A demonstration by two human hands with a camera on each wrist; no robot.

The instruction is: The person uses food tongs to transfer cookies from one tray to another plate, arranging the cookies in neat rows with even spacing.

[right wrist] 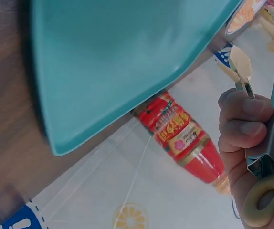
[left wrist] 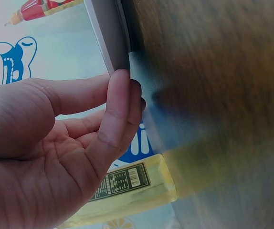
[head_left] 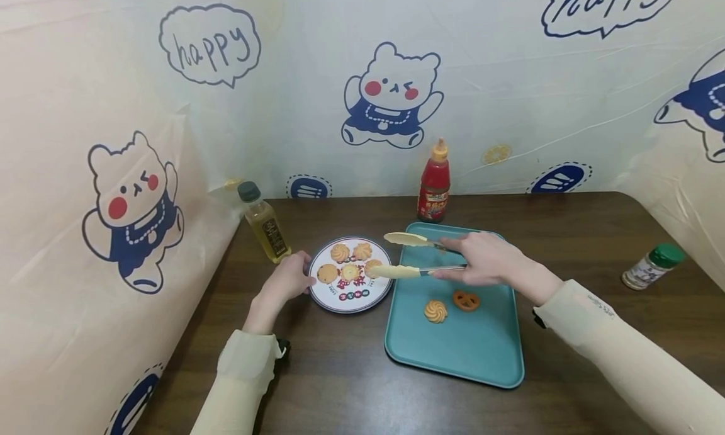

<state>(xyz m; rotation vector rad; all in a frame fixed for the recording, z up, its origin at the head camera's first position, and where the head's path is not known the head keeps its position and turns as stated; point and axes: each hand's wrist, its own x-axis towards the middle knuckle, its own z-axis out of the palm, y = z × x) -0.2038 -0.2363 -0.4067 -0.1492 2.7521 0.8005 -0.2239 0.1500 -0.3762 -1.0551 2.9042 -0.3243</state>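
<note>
In the head view my left hand (head_left: pixel 287 276) pinches the left rim of a round white plate (head_left: pixel 328 300) between thumb and fingers. Several cookies (head_left: pixel 326 273) lie on this plate. My right hand (head_left: pixel 489 259) grips metal tongs with cream tips (head_left: pixel 401 271), held level with their arms spread apart. The nearer tip overlaps the plate's rightmost cookie (head_left: pixel 372 267); the farther tip hangs past the plate's upper right. Below the tongs, a swirl cookie (head_left: pixel 435 311) and a small pretzel (head_left: pixel 466 300) lie on a teal tray (head_left: pixel 481 353). In the right wrist view, fingers wrap the tongs' handle.
An oil bottle (head_left: pixel 267 228) stands behind my left hand. A red sauce bottle (head_left: pixel 434 186) stands at the tray's far edge, and a green-capped shaker (head_left: pixel 651 267) is on the right. A printed sheet (head_left: pixel 306 107) backs the brown table (head_left: pixel 334 378).
</note>
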